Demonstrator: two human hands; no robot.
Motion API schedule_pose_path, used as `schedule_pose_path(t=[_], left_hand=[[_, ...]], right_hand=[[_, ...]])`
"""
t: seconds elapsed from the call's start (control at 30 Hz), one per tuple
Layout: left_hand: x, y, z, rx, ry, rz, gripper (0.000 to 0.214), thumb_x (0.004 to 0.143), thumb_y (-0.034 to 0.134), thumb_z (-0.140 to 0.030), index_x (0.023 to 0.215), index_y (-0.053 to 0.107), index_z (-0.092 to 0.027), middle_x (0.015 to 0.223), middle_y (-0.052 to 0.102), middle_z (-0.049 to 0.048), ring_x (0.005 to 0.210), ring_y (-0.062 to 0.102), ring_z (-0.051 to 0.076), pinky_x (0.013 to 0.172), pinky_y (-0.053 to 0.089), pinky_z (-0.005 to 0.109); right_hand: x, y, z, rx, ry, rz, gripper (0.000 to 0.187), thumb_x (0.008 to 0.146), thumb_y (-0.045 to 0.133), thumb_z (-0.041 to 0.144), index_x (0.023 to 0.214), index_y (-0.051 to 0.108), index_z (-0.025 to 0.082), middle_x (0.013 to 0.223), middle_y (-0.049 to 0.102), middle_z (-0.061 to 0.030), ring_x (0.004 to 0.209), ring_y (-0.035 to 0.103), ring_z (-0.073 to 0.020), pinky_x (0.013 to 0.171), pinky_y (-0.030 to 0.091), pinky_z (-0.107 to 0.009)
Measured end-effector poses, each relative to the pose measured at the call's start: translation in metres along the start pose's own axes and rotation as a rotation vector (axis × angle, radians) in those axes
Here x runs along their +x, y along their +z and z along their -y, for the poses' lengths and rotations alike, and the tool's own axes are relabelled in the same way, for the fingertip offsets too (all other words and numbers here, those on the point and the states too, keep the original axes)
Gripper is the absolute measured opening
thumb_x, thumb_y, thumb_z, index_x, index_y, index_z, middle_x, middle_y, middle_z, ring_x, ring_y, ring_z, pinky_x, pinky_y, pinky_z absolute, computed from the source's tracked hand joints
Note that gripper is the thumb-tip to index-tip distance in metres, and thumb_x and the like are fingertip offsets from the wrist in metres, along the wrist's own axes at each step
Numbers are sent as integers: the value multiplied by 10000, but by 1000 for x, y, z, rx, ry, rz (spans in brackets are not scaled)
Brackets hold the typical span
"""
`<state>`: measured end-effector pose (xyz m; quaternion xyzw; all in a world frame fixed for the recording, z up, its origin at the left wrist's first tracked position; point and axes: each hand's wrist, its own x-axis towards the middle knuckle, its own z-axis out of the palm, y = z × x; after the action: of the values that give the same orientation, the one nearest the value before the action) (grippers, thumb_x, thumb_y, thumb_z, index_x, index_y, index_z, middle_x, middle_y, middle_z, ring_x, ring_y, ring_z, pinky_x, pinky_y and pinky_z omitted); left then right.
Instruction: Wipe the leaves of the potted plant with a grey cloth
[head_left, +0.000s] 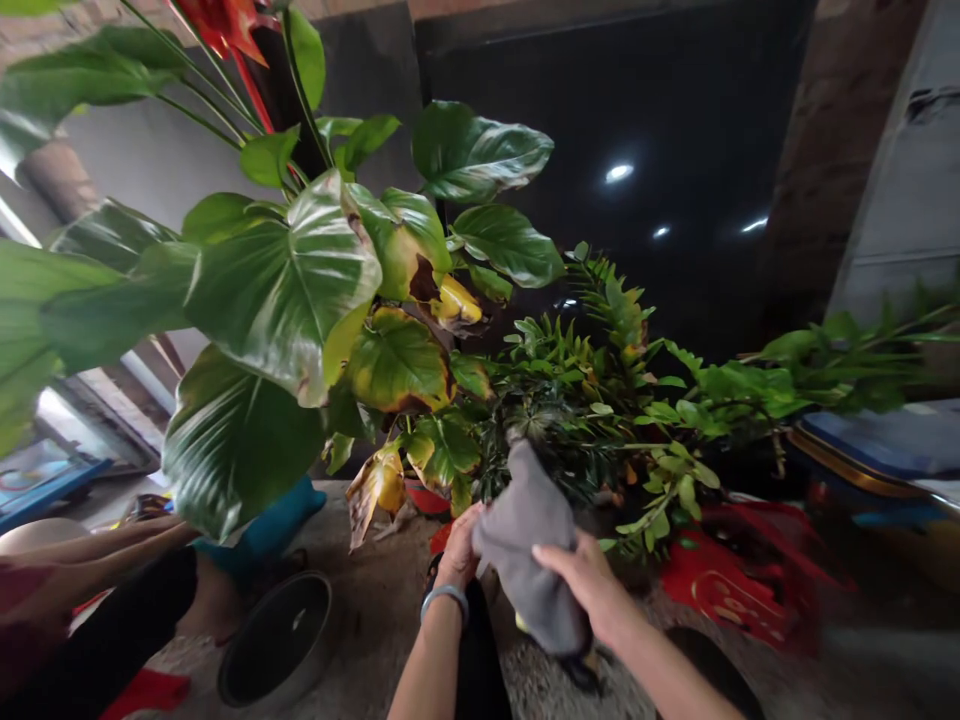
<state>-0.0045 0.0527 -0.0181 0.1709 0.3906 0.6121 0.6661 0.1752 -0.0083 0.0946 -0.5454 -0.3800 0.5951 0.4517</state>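
A grey cloth [529,540] hangs between both of my hands at the bottom centre. My left hand [459,546], with a grey band on its wrist, pinches the cloth's left edge. My right hand [583,578] grips the cloth from the right, fingers curled over its lower part. The cloth's top tip reaches up into the dark fronds of a low fern-like plant [592,400]. A big-leaved plant [300,290] with glossy green leaves and several yellowed, brown-edged ones spreads above and to the left of my hands.
A dark round pot [279,640] lies on the gritty floor at lower left. Another person's arm and dark clothing [97,580] are at the far left. Red plastic [720,585] sits at the right, and a blue-topped object [885,445] further right.
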Motion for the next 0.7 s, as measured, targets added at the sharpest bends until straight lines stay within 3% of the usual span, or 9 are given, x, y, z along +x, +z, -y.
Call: schedule_pose_path(t=[0.07, 0.17, 0.3, 0.37, 0.47, 0.6, 0.7], left_hand=[[0, -2, -2, 9, 17, -24, 273, 569, 886, -243, 767, 731, -140, 695, 725, 47, 601, 640, 168, 656, 523, 297], [-1, -2, -4, 34, 42, -46, 271, 533, 900, -230, 716, 714, -158, 673, 723, 28, 604, 641, 167, 635, 523, 281], [-6, 3, -7, 48, 34, -42, 260, 537, 898, -241, 678, 694, -163, 652, 713, 18, 588, 640, 161, 626, 531, 285], [-9, 5, -9, 49, 20, -50, 284, 532, 900, -256, 716, 708, -154, 663, 719, 23, 567, 637, 150, 610, 529, 281], [-12, 5, -12, 44, 9, -55, 333, 499, 915, -261, 735, 712, -142, 671, 724, 34, 566, 645, 147, 605, 527, 274], [-10, 1, -12, 47, 7, -49, 345, 502, 914, -264, 748, 705, -142, 721, 744, 53, 585, 654, 158, 612, 522, 283], [-8, -1, -11, 72, 7, -37, 302, 549, 890, -265, 745, 691, -149, 713, 736, 53, 599, 652, 166, 623, 514, 294]], right_hand=[[-19, -9, -14, -15, 86, -2, 336, 452, 713, 335, 754, 724, 186, 696, 765, -79, 767, 709, -329, 703, 542, -385], [-31, -22, 6, 1, 28, -2, 393, 471, 766, 353, 822, 744, 176, 763, 781, -83, 790, 711, -320, 698, 543, -371], [1, -26, 61, 135, -241, -69, 415, 455, 829, 405, 790, 756, 171, 790, 789, -79, 814, 705, -317, 748, 531, -379], [21, -24, 70, 215, -242, -148, 385, 396, 831, 385, 715, 742, 187, 741, 783, -62, 807, 702, -316, 760, 526, -382], [27, -23, 47, 258, -102, -161, 337, 376, 796, 371, 651, 725, 191, 648, 762, -64, 722, 704, -318, 703, 534, -401], [-9, -35, 3, 132, 69, -136, 316, 407, 788, 381, 645, 731, 181, 607, 749, -75, 639, 701, -298, 612, 539, -374], [-20, -49, 14, 130, 12, -112, 358, 429, 815, 383, 712, 743, 176, 643, 763, -74, 636, 710, -293, 603, 552, -364]])
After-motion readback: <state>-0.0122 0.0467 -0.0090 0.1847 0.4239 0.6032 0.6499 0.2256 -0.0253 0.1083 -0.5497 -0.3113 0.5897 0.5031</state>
